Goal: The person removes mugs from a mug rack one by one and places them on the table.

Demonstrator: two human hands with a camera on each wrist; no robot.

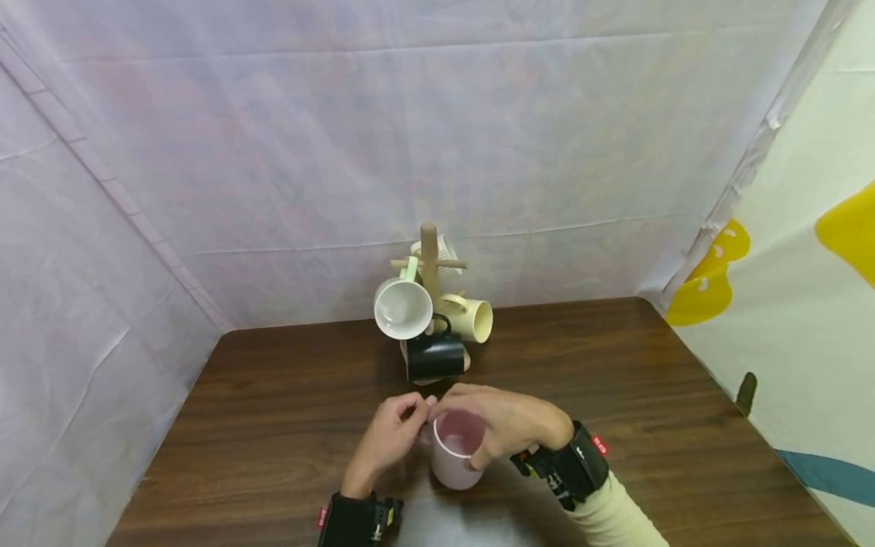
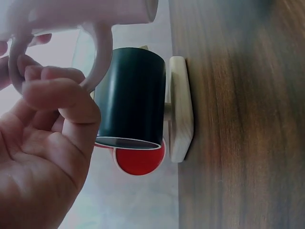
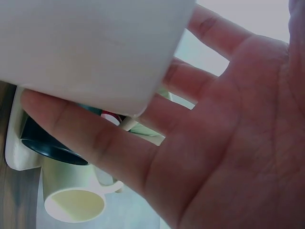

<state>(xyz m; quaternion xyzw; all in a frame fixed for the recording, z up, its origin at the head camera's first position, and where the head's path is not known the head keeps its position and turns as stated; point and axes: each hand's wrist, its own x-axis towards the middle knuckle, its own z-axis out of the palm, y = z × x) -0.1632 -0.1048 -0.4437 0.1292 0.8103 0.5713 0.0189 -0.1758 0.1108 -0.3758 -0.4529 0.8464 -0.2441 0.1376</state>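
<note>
A pale pink mug [image 1: 456, 469] stands upright between both hands in the head view, mouth up and handle to the left. Fingers of my left hand [image 1: 388, 437] hook through its handle [image 2: 102, 52], as the left wrist view shows. My right hand [image 1: 516, 416] spans the rim from above, thumb at the near side and fingers round the far side. Part of the rim is hidden by that hand. In the left wrist view the mug's base looks slightly off the table.
Behind the mug stands a wooden mug tree [image 1: 428, 245]. On it hang a white mug [image 1: 403, 310] with a light green handle, a black mug [image 1: 436, 357], a pale yellow mug [image 1: 472, 319] and a white ribbed one [image 1: 448, 254]. A red mug [image 2: 139, 161] shows behind the black one.
</note>
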